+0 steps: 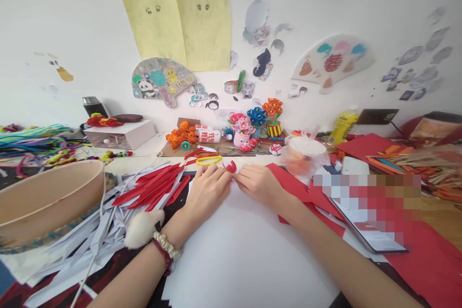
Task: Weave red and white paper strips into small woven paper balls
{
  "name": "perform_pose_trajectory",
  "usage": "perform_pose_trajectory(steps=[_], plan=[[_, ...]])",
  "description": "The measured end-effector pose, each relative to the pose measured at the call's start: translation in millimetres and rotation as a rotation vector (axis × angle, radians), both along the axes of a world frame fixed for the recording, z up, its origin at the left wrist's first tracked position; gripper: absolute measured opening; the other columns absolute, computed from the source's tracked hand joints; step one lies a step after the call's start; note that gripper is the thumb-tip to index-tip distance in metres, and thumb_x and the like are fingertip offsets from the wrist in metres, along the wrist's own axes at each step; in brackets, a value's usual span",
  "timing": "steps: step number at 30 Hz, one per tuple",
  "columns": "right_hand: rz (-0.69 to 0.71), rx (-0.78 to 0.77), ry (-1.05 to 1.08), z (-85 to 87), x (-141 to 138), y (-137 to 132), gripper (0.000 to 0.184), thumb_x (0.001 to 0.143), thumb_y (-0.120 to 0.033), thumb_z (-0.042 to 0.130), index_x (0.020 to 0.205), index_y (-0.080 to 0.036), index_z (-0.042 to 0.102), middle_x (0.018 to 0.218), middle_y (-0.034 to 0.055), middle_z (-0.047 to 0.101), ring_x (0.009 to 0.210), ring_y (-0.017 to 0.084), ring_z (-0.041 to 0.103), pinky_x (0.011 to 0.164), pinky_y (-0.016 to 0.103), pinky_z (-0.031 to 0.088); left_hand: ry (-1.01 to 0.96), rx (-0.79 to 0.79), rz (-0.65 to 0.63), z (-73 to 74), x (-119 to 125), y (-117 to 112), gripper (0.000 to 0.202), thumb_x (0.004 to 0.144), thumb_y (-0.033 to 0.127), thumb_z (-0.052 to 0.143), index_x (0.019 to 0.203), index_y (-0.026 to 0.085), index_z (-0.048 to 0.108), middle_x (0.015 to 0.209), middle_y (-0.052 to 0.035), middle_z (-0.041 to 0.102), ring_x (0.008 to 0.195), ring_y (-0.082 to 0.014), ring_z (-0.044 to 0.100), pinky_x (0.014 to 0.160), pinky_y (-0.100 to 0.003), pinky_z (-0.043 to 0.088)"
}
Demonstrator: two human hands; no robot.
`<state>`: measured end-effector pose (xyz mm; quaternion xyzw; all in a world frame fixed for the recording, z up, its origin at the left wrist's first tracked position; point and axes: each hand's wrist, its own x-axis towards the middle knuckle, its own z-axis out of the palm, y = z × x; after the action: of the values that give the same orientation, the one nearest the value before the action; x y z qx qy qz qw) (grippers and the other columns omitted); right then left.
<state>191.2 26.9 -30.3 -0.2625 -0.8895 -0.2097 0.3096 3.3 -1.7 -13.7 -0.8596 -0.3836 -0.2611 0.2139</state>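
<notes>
Over the white paper sheets (238, 250), my left hand (211, 185) and my right hand (260, 185) meet with bent fingers. Between their fingertips is a small red-and-white folded paper piece (229, 167), partly covered by the fingers. Both hands pinch it, one from each side. Just beyond my left hand lies a yellow loop-shaped handle (209, 160), perhaps of scissors. Red paper strips (151, 187) are heaped left of my left hand. Red paper sheets (285, 180) lie beside my right wrist.
White paper strips (90, 236) and a beige basin (54, 197) fill the left side, crossed by a white cable (103, 192). A tablet-like device (364, 226) lies at right. Behind stand a plastic-covered tub (306, 151), paper-flower pots (273, 129) and a yellow bottle (344, 125).
</notes>
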Motion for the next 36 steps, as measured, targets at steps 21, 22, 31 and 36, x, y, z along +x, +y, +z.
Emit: perform_pose_trajectory(steps=[21,22,31,36], plan=[[0.057,-0.141,-0.006,-10.8,-0.8,4.6,0.031,0.095,-0.014,0.043,0.069,-0.016,0.061,0.066,0.0037,0.061,0.06,0.015,0.052,0.056,0.028,0.032,0.28,0.118,0.016,2.1,2.9,-8.6,0.026,0.093,0.006,0.041,0.08,0.016,0.061,0.079,-0.0061,0.064,0.084,-0.0217,0.055,0.077,-0.038,0.037],[0.059,-0.153,0.009,-10.1,-0.7,4.3,0.03,0.095,-0.013,0.044,0.071,-0.016,0.062,0.067,0.0038,0.062,0.061,0.015,0.053,0.056,0.028,0.033,0.266,0.106,0.045,2.2,2.8,-8.2,0.026,0.093,0.006,0.04,0.082,0.016,0.061,0.082,-0.0066,0.065,0.084,-0.022,0.056,0.077,-0.039,0.037],[0.055,-0.295,0.182,-2.5,4.0,1.2,0.027,0.094,-0.016,0.045,0.08,-0.018,0.067,0.076,0.005,0.068,0.07,0.018,0.059,0.063,0.027,0.042,0.249,0.121,0.038,6.1,-0.3,-6.7,0.022,0.093,0.007,0.042,0.093,0.017,0.061,0.091,-0.0065,0.066,0.087,-0.022,0.057,0.081,-0.04,0.037],[0.077,-0.335,0.215,-2.1,5.2,0.9,0.024,0.088,-0.01,0.048,0.078,-0.018,0.068,0.076,0.0053,0.068,0.071,0.018,0.059,0.066,0.028,0.043,0.307,0.108,0.05,4.2,4.8,-7.0,0.022,0.092,0.005,0.04,0.089,0.016,0.059,0.088,-0.0061,0.064,0.088,-0.0224,0.056,0.084,-0.041,0.035]])
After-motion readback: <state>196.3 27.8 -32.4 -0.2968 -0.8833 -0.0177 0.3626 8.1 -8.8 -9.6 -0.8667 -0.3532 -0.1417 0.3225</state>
